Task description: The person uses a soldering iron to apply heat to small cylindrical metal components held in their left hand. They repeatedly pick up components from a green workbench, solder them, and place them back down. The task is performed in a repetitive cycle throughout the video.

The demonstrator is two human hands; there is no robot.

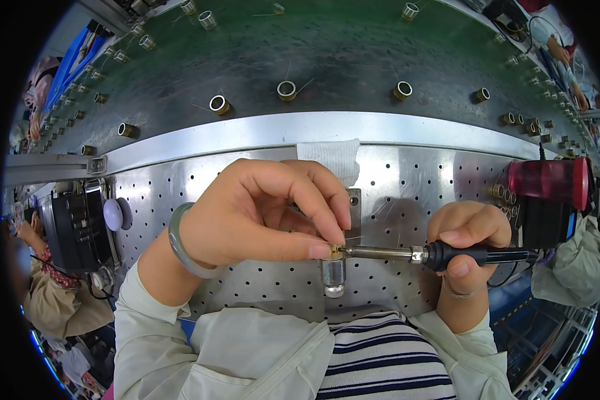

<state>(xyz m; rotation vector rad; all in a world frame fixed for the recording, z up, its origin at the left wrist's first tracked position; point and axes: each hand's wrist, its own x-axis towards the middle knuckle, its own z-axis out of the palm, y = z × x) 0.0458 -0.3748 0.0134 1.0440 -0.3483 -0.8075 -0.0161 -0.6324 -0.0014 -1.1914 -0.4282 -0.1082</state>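
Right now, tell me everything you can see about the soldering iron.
The soldering iron lies roughly level, pointing toward the person's left. It has a black handle, a silvery collar and a slim metal shaft. The right hand wraps the handle, thumb on top. The tip meets a small brass-coloured part pinched by the left hand, above a short metal post on the perforated steel worktop. Its rear end runs off to the right, toward a dark box.
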